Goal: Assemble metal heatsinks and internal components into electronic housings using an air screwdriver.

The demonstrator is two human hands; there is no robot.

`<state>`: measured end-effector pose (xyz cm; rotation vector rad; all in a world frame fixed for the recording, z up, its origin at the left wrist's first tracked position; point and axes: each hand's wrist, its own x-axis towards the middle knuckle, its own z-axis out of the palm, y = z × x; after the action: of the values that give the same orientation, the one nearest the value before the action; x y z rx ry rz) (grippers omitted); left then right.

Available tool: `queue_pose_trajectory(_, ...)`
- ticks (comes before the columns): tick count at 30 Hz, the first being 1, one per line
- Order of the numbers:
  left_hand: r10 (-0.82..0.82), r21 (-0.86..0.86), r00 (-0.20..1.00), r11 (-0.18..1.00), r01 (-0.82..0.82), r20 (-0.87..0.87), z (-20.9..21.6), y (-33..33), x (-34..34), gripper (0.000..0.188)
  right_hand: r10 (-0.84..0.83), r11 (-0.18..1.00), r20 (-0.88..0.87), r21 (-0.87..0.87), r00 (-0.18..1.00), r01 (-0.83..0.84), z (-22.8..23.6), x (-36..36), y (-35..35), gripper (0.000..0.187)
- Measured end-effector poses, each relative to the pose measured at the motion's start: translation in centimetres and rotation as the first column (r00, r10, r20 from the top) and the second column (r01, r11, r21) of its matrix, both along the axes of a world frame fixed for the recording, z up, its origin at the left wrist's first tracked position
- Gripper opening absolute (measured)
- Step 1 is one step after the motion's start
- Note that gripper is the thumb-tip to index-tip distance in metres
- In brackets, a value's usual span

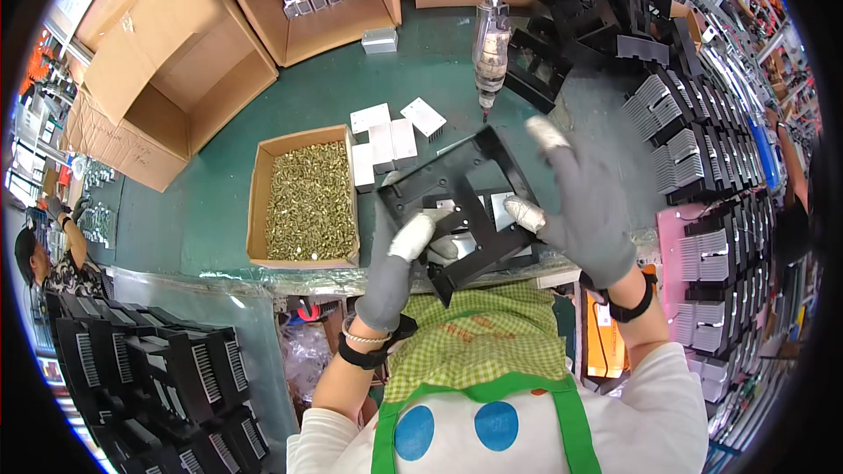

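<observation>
My left hand [388, 274], in a grey glove with white-wrapped fingertips, grips the left side of a black frame [437, 177] with cut-out openings. The frame is tilted above the front edge of the bench. My right hand [587, 204], gloved the same way, is at the frame's right side with its fingers spread. Its thumb tip is at the frame's edge; whether it touches is unclear. Silvery pieces show through the openings, partly hidden. Beyond the frame lie several pale metal heat sinks [380, 142]. An electric screwdriver [491, 48] hangs point down behind the frame.
A cardboard box [258, 202] of brass-coloured screws stands left of the frame. Open cartons [211, 114] are at the back left. Black housings [575, 13] pile up at the back right. Finned assemblies [702, 254] stack at the right, others [162, 364] at the lower left.
</observation>
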<state>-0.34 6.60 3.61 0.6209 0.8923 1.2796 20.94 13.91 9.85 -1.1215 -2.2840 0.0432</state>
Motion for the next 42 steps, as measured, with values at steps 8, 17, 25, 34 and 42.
queue_pose_trajectory(8, 0.196, 0.26, 0.519, 0.964, 0.054, -0.832, -2.6, 1.7, 0.4, 0.064, -0.022, 0.913, 0.069, -0.405, 0.997, 0.049, -5.7, 1.2, 0.2, 0.042)
queue_pose_trajectory(17, 0.111, 0.186, 0.618, 0.981, 0.058, -0.778, -4.9, 3.6, 0.8, 0.059, -0.164, 0.95, 0.092, -0.254, 0.982, 0.182, -8.5, 1.3, -1.4, 0.039)
queue_pose_trajectory(25, 0.139, 0.223, 0.648, 0.973, 0.049, -0.749, -5.5, 3.4, 1.0, 0.058, -0.186, 0.937, 0.114, -0.28, 0.976, 0.211, -8.4, 1.0, -1.4, 0.037)
queue_pose_trajectory(34, 0.222, 0.313, 0.622, 0.949, 0.041, -0.751, -5.6, 2.7, 1.5, 0.059, -0.197, 0.918, 0.229, -0.299, 0.953, 0.261, -8.3, 1.1, -1.4, 0.037)
queue_pose_trajectory(42, 0.222, 0.317, 0.626, 0.947, 0.043, -0.747, -5.6, 3.1, 1.4, 0.056, -0.202, 0.94, 0.176, -0.241, 0.963, 0.241, -8.8, 1.1, -1.4, 0.038)
